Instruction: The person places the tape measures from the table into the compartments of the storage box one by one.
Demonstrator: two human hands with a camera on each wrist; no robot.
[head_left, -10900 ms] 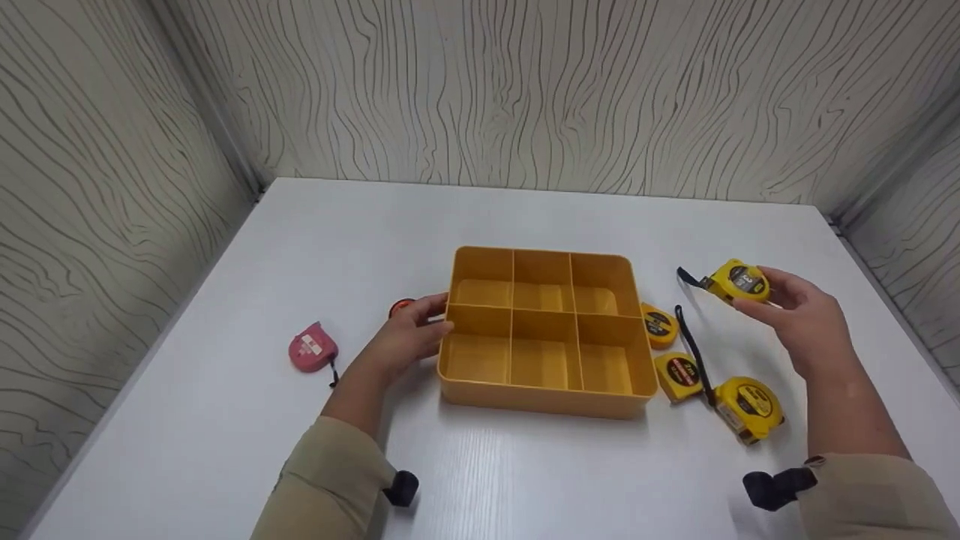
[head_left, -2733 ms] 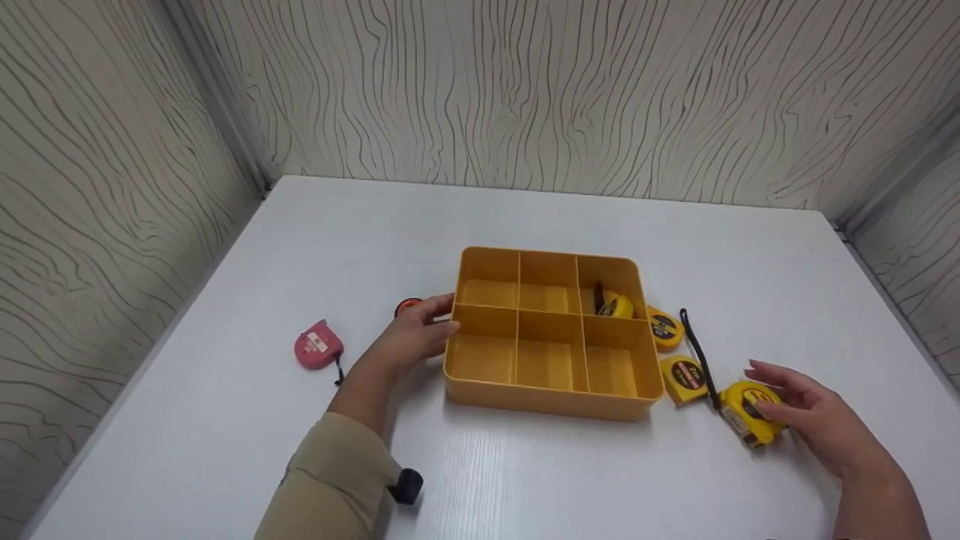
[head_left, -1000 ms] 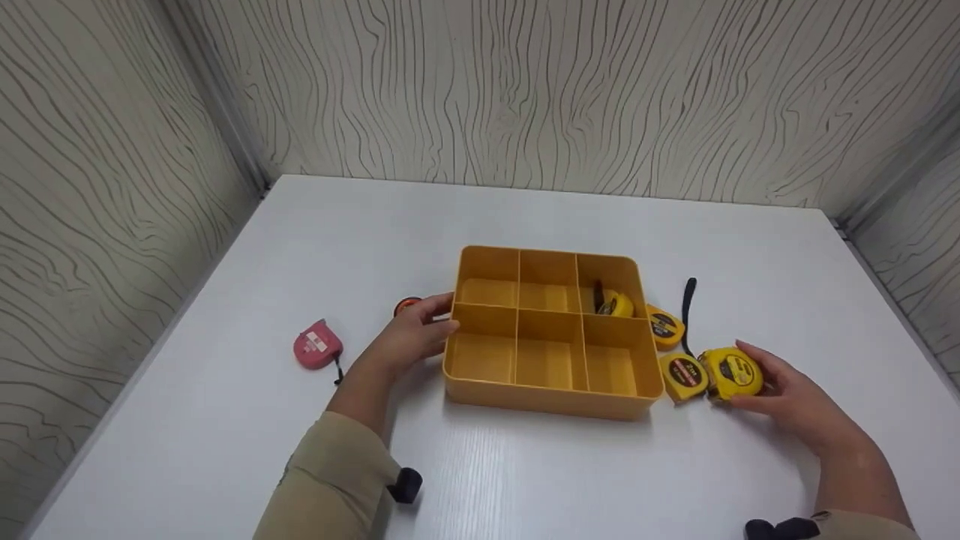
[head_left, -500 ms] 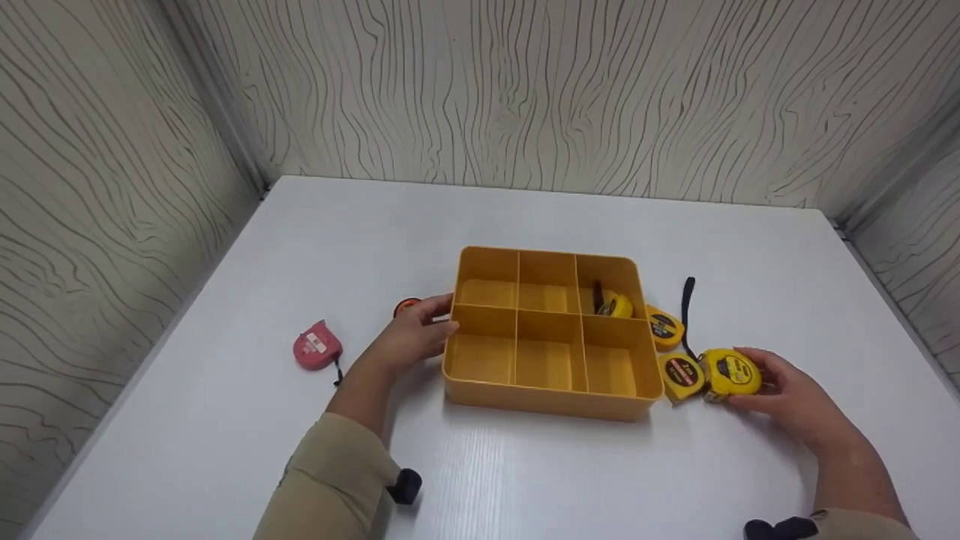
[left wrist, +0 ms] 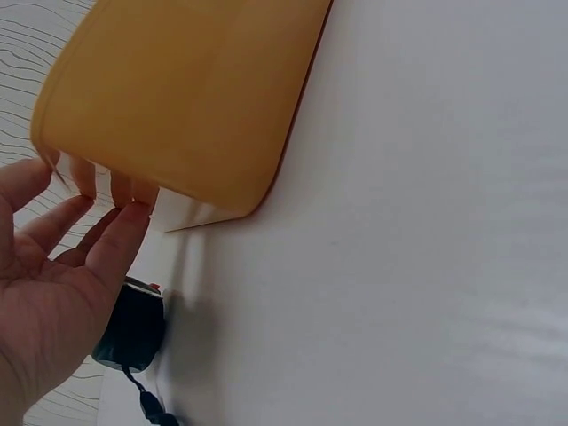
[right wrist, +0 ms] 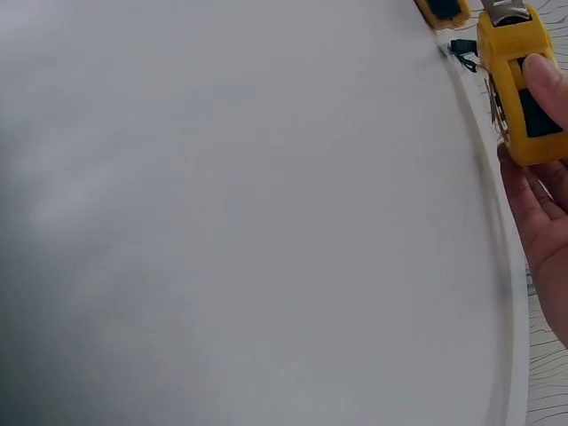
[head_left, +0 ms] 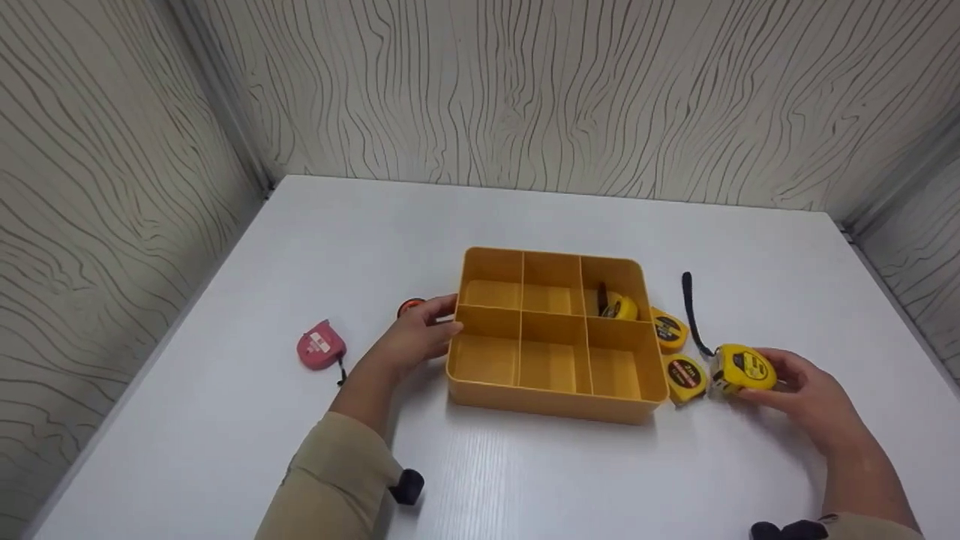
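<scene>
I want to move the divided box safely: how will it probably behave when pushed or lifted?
The divided box looks wide and low, so it should slide rather than tip. Its walls look thin and straight, suggesting it is fairly stiff and light for its size. The tape measure in its back right compartment looks loose and may shift.

Left fingers [head_left: 442,304] partly hide the dark tape measure [head_left: 409,304].
</scene>
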